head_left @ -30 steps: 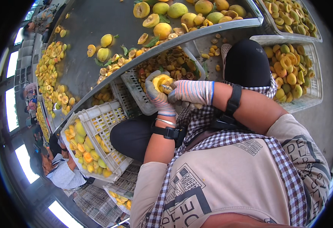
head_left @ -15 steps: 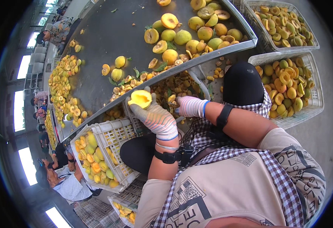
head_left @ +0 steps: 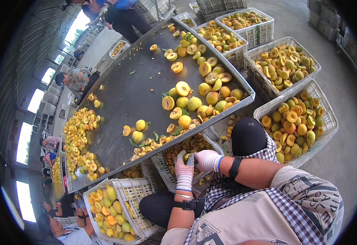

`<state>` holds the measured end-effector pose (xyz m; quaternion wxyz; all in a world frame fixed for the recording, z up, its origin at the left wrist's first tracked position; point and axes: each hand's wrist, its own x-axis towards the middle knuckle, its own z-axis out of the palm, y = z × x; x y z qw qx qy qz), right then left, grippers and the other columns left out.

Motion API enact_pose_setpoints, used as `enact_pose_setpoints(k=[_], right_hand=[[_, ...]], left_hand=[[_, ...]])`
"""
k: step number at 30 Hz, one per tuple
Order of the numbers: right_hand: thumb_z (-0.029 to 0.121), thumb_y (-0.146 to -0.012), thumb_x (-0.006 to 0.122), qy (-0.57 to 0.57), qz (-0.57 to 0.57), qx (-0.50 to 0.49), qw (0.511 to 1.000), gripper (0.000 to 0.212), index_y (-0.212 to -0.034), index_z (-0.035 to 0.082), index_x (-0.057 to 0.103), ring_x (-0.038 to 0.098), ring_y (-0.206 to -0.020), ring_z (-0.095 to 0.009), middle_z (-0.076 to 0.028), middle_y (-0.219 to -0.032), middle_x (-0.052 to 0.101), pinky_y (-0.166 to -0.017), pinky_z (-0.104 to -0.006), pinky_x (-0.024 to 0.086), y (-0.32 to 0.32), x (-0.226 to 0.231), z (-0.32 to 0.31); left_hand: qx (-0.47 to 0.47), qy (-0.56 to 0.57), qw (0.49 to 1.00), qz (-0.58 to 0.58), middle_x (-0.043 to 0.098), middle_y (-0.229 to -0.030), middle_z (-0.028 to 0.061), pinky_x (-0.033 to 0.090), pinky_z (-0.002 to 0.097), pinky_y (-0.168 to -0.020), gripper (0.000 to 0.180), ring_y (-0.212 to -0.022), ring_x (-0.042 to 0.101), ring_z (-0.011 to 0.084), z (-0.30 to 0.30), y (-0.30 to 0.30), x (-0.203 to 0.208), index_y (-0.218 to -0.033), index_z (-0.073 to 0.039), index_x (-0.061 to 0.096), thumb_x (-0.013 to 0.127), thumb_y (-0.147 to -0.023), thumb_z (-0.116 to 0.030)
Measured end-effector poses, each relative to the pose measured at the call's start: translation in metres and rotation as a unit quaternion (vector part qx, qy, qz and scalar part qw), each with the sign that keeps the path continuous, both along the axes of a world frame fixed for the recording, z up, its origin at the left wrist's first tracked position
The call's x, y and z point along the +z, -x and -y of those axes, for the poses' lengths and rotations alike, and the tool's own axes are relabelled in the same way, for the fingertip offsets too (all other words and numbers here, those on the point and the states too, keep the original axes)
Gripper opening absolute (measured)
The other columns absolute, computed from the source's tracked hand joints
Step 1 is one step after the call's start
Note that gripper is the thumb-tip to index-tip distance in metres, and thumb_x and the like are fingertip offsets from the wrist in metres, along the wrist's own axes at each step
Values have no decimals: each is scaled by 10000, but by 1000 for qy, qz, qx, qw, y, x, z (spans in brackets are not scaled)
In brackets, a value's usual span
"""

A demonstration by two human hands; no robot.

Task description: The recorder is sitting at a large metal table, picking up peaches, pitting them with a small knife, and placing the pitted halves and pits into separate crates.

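My left hand (head_left: pixel 184 170), in a striped, stained glove, is closed around a peach half (head_left: pixel 187 157), mostly covered by the fingers. My right hand (head_left: pixel 207 160), gloved the same way, meets it at the fingertips. Its fingers are curled closed, and what they hold, if anything, is hidden. Both hands are over a white crate (head_left: pixel 161 167) of peach scraps, below the table's near edge. On the grey metal table (head_left: pixel 123 92) lie whole peaches, cut peach halves (head_left: pixel 182 88), brown pits and leaves.
To the right, by my knee, stands a crate of peach halves (head_left: pixel 291 117), with another crate (head_left: pixel 319 67) beyond it. A tilted crate of peaches (head_left: pixel 125 185) rests at my left knee. A long yellow heap of halves (head_left: pixel 80 134) covers the table's left side. Co-workers are at the far side.
My left hand has turned over and come down to the right hand, so the hollow peach half it held up no longer shows. The view has shifted, showing more crates at the far right.
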<state>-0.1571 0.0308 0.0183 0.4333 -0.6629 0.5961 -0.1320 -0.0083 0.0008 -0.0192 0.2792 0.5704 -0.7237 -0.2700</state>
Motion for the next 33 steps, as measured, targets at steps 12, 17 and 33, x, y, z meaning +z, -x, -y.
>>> enact_pose_setpoints(k=[12,17,33], right_hand=[[219,-767,596,-59,-147,77,984,323,-1031,37,631,635,-912,-326,-163,-960,662,-758,-415,515,2,-1,-3],[263,-786,592,-83,-140,41,986,356,-1050,28,627,617,-963,-342,-195,-1021,643,-809,-423,498,0,-14,3],[276,-813,551,-107,-133,117,978,422,-1138,9,571,610,-991,-332,-194,-1050,635,-839,-411,496,-6,-3,5]], left_hand=[[194,-54,945,-259,600,-955,66,437,278,-791,349,-850,532,172,8,-14,6,-1149,-48,525,655,-850,-171],[205,216,943,-148,518,-1141,148,412,324,-926,506,-1062,496,246,52,-47,4,-1190,-42,480,704,-738,-8],[197,-65,939,276,309,-1448,125,360,380,-1045,659,-1272,400,309,242,-91,49,-1363,-113,367,655,-806,-312]])
